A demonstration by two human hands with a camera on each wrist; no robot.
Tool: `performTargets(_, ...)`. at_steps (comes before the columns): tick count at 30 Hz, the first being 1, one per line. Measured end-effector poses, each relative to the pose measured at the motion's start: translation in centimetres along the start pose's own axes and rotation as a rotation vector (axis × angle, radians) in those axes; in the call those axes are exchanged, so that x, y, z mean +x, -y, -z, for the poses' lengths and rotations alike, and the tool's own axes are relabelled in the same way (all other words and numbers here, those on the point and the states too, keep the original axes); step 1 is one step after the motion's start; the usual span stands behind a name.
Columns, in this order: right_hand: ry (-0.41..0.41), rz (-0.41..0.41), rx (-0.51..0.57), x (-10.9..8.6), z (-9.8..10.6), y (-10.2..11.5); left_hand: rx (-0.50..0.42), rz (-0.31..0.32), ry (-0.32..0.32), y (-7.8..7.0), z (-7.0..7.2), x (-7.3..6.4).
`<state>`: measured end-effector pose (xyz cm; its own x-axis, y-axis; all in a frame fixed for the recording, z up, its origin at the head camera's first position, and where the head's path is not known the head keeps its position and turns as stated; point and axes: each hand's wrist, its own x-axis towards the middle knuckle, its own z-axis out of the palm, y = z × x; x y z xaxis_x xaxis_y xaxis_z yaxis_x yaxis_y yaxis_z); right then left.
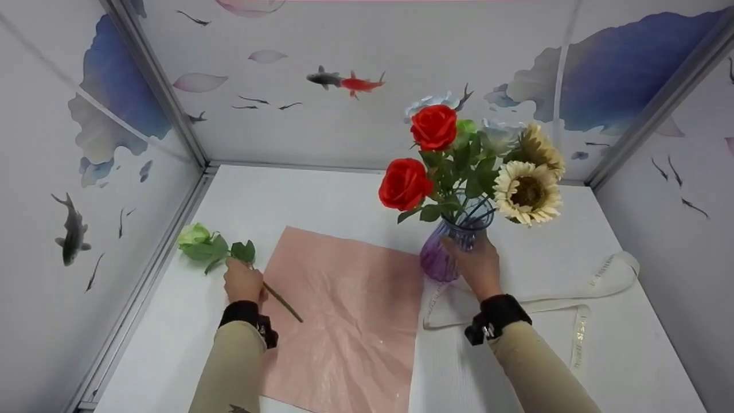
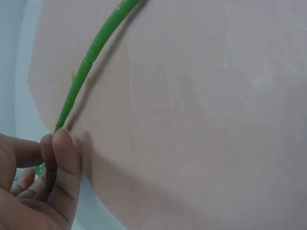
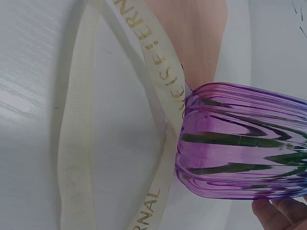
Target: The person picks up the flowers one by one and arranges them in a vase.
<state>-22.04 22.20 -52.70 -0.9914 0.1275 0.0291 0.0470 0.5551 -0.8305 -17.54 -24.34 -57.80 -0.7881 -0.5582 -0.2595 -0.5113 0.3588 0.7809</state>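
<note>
My left hand [image 1: 243, 281] pinches the green stem [image 2: 91, 60] of a pale green rose [image 1: 194, 235], whose bloom points to the far left. The stem's lower end slants over a pink wrapping sheet [image 1: 344, 310]. On the right, my right hand [image 1: 480, 264] grips a ribbed glass vase [image 1: 438, 255], purple below and bluish at the neck. Two red roses [image 1: 405, 184], cream sunflowers [image 1: 527, 194] and pale blue flowers [image 1: 502, 135] stand in it. Green stems show through the glass in the right wrist view. Whether the vase's base touches the table cannot be told.
A cream ribbon [image 1: 613, 269] with gold lettering loops over the white table [image 1: 321, 198] on the right and passes by the vase's base. Printed panels [image 1: 401, 51] with metal frame edges enclose the table at the back and both sides.
</note>
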Motion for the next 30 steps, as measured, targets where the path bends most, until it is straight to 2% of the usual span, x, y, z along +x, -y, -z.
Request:
performTargets(2,0.003,0.001,0.009,0.0,-0.1,0.0,-0.115,0.051,-0.001,-0.1,-0.1,0.1)
performTargets(4,0.005,0.000,0.014,0.0,-0.1,-0.1,-0.209,0.073,-0.011,-0.3,-0.2,0.2)
performTargets(9,0.002,0.005,0.005,0.0,-0.1,-0.1,-0.396,0.112,-0.003,-0.8,-0.3,0.3)
performTargets(11,0.001,0.006,0.005,0.0,0.0,0.0,-0.441,0.127,0.010,-1.2,-0.2,0.2)
performTargets(14,0.001,0.005,0.010,0.0,0.0,0.0,-0.467,0.120,0.018,-1.8,-0.2,0.0)
performTargets(21,0.003,0.002,0.012,0.1,0.0,-0.1,-0.479,0.023,0.042,-3.3,-0.4,-0.6)
performTargets(30,0.002,0.000,0.005,0.1,-0.1,-0.2,-0.520,-0.055,0.007,-4.9,-0.9,-1.0)
